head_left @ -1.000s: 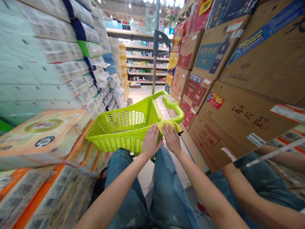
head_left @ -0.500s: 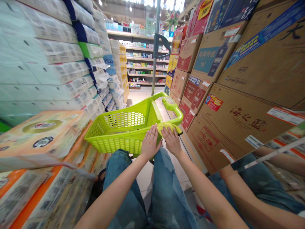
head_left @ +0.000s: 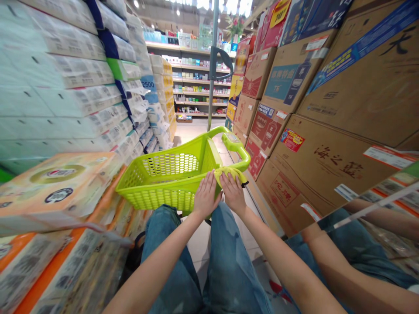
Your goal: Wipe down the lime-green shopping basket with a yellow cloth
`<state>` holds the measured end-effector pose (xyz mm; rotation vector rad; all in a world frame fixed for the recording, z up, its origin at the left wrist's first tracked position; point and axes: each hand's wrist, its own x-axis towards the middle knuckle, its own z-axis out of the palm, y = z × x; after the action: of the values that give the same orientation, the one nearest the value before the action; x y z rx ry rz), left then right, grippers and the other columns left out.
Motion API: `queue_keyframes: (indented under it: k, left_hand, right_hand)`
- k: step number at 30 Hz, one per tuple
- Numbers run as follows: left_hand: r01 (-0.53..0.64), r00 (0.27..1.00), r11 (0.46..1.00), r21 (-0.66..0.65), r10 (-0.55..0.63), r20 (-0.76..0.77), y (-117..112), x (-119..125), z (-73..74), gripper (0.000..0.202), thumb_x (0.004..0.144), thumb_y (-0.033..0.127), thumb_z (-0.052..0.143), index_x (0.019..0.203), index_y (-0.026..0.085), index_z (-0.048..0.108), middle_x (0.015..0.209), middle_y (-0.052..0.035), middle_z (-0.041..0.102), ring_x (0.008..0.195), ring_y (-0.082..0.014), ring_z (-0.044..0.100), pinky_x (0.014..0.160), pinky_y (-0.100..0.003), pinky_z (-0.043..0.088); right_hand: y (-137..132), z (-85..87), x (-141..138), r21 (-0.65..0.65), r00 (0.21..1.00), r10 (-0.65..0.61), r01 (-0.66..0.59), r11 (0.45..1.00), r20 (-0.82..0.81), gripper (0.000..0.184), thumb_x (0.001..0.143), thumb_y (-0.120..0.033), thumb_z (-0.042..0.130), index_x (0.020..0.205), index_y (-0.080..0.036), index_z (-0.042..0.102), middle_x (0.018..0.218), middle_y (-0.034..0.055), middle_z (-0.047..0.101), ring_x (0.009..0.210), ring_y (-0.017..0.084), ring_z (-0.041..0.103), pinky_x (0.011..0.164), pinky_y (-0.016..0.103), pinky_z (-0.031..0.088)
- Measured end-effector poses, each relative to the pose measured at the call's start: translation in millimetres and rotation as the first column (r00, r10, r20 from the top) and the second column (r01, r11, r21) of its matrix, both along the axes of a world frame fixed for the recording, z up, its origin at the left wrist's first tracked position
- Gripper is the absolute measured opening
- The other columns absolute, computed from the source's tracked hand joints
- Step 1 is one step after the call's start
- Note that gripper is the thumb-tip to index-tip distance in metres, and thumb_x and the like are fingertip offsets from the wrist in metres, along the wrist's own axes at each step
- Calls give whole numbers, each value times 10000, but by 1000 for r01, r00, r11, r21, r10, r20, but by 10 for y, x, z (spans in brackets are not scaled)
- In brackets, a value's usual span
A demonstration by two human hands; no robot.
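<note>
Fingers [head_left: 209, 182] of the left hand [head_left: 205, 197] lie stretched out, open and flat, on the near rim of the green basket [head_left: 163, 174]. Right hand [head_left: 233, 195] sits just beside it, fingers likewise spread and pressing down on a yellow cloth [head_left: 229, 172]. Their tips slip under the cloth's folds, so any pinch is hard to make out. Cloth is bunched on the basket's right corner, just below the handle [head_left: 236, 147], touching the right fingers and just clear of the left ones. Basket's underside is hidden behind the jeans [head_left: 225, 261]. Boxes [head_left: 327, 139] on the right and packs [head_left: 65, 109] on the left run out of frame.
</note>
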<state>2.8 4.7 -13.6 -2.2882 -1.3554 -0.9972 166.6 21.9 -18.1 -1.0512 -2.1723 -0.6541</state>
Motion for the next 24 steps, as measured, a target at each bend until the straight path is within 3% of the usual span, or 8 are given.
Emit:
queue_keyframes:
  k: [2, 5, 8, 13, 16, 21, 24]
  left_hand:
    - [-5, 1000, 1000, -1, 5, -6, -8, -6, 13, 784, 974, 357, 439, 1574, 86, 13, 1612, -167, 260, 1514, -270, 190, 1201, -445, 273]
    - [-2, 1000, 1000, -10, 2, -5, -14, -5, 40, 789, 975, 358, 437, 1574, 91, -2, 1618, -156, 244, 1517, -264, 175, 1202, -443, 269]
    - [7, 1000, 1000, -8, -7, 8, -5, 6, 42, 795, 971, 359, 446, 1574, 91, 3, 1619, -158, 240, 1518, -265, 172, 1202, -448, 271]
    - [6, 1000, 1000, -1, -6, 18, 4, 11, 10, 784, 966, 347, 452, 1575, 87, 32, 1609, -170, 259, 1512, -275, 193, 1197, -454, 276]
    - [4, 1000, 1000, -4, -4, 10, -9, -1, 20, 784, 967, 348, 450, 1576, 91, 29, 1609, -168, 262, 1511, -273, 197, 1200, -451, 270]
    - [8, 1000, 1000, -3, -8, -1, -16, -7, 51, 796, 970, 354, 449, 1573, 84, 6, 1618, -162, 242, 1518, -265, 171, 1202, -442, 264]
    - [10, 1000, 1000, 0, -10, 15, -1, 13, 38, 798, 967, 352, 455, 1573, 83, 12, 1616, -167, 241, 1518, -273, 170, 1200, -453, 264]
  right_hand:
    - [59, 67, 130, 28, 999, -32, 33, 999, -23, 667, 911, -61, 360, 1559, -185, 264, 1503, 110, 488, 1472, 214, 325, 1233, 498, 180]
    - [160, 232, 329, 76, 969, -146, 164, 984, -197, 706, 904, -40, 328, 1579, -186, 183, 1553, 125, 409, 1502, 244, 252, 1220, 563, 171]
    - [165, 291, 317, 56, 921, -210, 241, 969, -328, 718, 906, -51, 310, 1587, -167, 115, 1597, 137, 319, 1526, 269, 152, 1204, 601, 189]
    - [10, 81, 6, 3, 995, -69, 70, 998, -76, 691, 898, -57, 340, 1570, -166, 222, 1546, 106, 426, 1513, 220, 217, 1230, 509, 210]
    - [4, 56, 37, -6, 1000, -26, 26, 1000, -5, 676, 888, -53, 359, 1551, -172, 290, 1519, 100, 468, 1500, 210, 258, 1235, 494, 205]
    - [149, 274, 364, 58, 957, -148, 167, 984, -249, 737, 880, -22, 317, 1582, -184, 162, 1572, 118, 378, 1522, 239, 179, 1216, 589, 183]
    - [164, 301, 351, 33, 913, -182, 209, 977, -366, 748, 896, -41, 300, 1591, -194, 69, 1620, 118, 268, 1530, 262, 123, 1202, 616, 199]
